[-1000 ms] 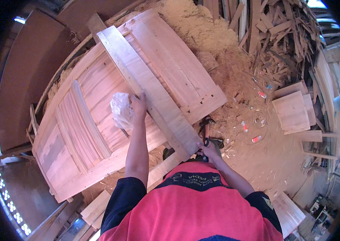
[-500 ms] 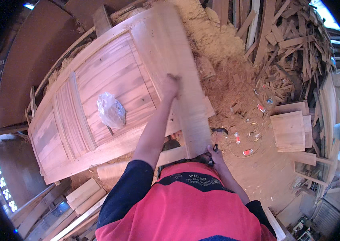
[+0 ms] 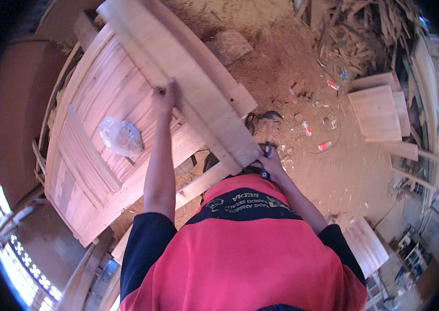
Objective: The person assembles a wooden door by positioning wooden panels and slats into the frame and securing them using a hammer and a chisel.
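A long pale wooden board (image 3: 193,88) lies slantwise from far left to my waist, tilted up over a panelled wooden door (image 3: 95,78). My left hand (image 3: 165,98) is closed on the board's left edge, about midway along it. At the near end of the board, close to my belly, is my right hand (image 3: 272,163). Its fingers are closed around a small black tool (image 3: 268,149) against the board's corner; the kind of tool cannot be made out. On the door lies a clear plastic bag (image 3: 121,136) with contents I cannot make out.
A crossways wooden bar (image 3: 206,181) runs in front of my waist. Sawdust (image 3: 292,67), red-and-white packets (image 3: 325,146) and a dark cable litter the ground to the right. Flat wooden panels (image 3: 377,114) lean at the right, below a heap of offcuts (image 3: 375,31).
The board has swung to the left at its far end and tipped, baring more of the door's right edge. Both hands have moved left and away from me with it.
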### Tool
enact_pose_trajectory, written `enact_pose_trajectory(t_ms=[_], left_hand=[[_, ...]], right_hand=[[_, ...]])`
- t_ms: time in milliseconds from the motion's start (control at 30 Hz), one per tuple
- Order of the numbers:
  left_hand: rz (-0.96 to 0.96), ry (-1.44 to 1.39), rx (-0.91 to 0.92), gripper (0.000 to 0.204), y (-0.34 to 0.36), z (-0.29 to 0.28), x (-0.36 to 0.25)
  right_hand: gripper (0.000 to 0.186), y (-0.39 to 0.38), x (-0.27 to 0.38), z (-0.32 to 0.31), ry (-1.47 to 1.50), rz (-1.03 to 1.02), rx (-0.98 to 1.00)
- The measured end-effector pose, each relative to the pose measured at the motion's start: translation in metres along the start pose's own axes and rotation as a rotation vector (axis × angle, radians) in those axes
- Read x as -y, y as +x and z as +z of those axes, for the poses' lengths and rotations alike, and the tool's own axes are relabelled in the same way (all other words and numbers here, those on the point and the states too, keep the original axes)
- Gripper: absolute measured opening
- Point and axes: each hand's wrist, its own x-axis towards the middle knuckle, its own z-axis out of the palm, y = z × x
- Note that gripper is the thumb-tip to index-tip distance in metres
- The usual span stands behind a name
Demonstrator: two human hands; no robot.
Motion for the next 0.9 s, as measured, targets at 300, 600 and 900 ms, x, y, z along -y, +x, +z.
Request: enact_pose_trajectory(t_ms=[300, 600, 900], left_hand=[[0.152, 0.319, -0.067, 0.053, 0.017, 0.0, 0.024], [0.268, 0.541, -0.123, 0.058, 0.07, 0.042, 0.027], [0.205, 0.568, -0.198, 0.048, 0.103, 0.057, 0.019]], right_hand=[[0.034, 0.017, 0.009, 0.005, -0.041, 0.019, -0.105], [0.035, 0.055, 0.032, 0.0, 0.078, -0.072, -0.1], [0.029, 0.074, 0.055, 0.02, 0.135, -0.096, -0.073]])
